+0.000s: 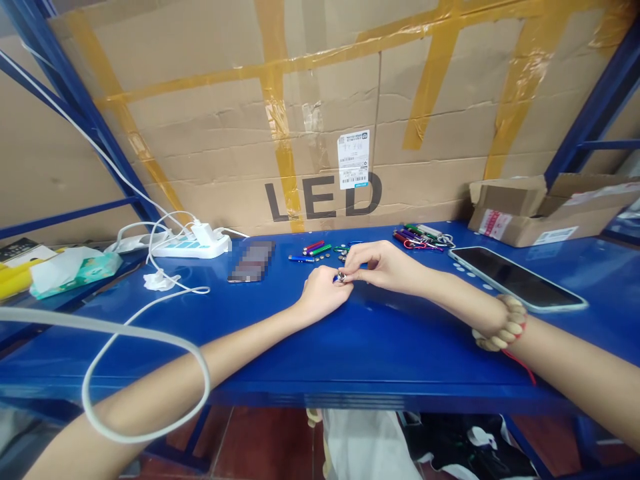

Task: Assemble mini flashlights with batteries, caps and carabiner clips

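Observation:
My left hand (324,293) is closed around a small blue penlight tube (337,278), most of it hidden by the fingers. Its silvery end shows between my two hands. The thumb and fingertips of my right hand (383,267) pinch at that end; whether they hold a separate small part there I cannot make out. Just beyond my hands lie a blue penlight (301,259), a red penlight (314,248) and a green penlight (321,251). Several small round button cells (321,257) are scattered beside them, partly hidden behind my right hand.
A bundle of coloured penlights with rings (423,235) lies at the back right, near an open cardboard box (530,210). A large phone (520,277) is beside my right forearm. On the left are a dark phone (251,261), a power strip (195,245) and a looping white cable (145,325).

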Tool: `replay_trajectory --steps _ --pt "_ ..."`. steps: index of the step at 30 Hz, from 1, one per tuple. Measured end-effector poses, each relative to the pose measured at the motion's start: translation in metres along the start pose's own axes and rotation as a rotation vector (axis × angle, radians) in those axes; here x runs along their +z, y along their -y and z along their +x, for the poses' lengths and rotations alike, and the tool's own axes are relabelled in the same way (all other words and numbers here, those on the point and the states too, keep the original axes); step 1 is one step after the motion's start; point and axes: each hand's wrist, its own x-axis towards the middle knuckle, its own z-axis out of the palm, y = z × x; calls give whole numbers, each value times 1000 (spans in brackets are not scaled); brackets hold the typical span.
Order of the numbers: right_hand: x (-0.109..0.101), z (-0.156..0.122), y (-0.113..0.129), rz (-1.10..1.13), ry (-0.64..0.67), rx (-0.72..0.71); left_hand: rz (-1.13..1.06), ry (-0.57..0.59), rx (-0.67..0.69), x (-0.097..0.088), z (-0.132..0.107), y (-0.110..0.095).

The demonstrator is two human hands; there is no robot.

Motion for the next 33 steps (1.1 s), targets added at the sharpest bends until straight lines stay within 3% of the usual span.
replay_trajectory --steps 5,9,33 --pt "-7 -4 5 -144 136 -19 145 80 73 -1 -6 -3" --pt "-8 -9 10 -214 170 19 239 107 94 -1 -8 -5" --pt "7 -5 17 -241 26 358 257 94 77 2 -4 0"
